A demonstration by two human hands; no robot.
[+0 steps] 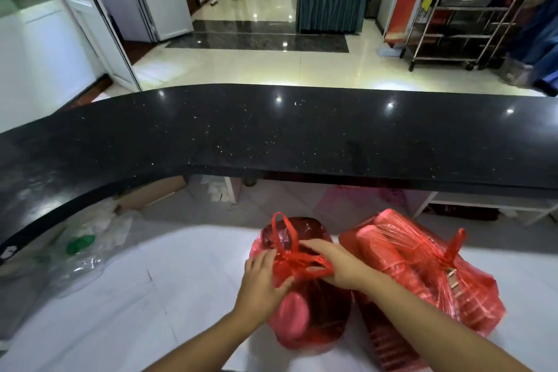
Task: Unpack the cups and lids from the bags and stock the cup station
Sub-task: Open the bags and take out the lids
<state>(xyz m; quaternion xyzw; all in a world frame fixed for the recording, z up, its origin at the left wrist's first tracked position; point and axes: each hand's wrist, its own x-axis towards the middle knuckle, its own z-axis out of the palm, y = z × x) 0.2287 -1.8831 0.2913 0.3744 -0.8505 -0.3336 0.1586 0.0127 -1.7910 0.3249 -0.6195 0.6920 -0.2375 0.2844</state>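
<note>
Left hand (262,278) and right hand (335,266) both appear to pinch the tied handles (297,261) of one red bag (317,320).

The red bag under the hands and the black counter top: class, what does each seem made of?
Red knotted bag: thin glossy plastic film, seemingly; crinkles and contents show through. Black curved counter top: polished stone, probably granite; speckled, mirroring lights.

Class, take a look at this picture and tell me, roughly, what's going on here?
A person behind a black counter is working on a red bag on a white surface. The left hand grips the bag's neck; the right hand holds its knot. A second bag lies beside it, to the right, also tied. Nothing is unpacked yet.
</note>
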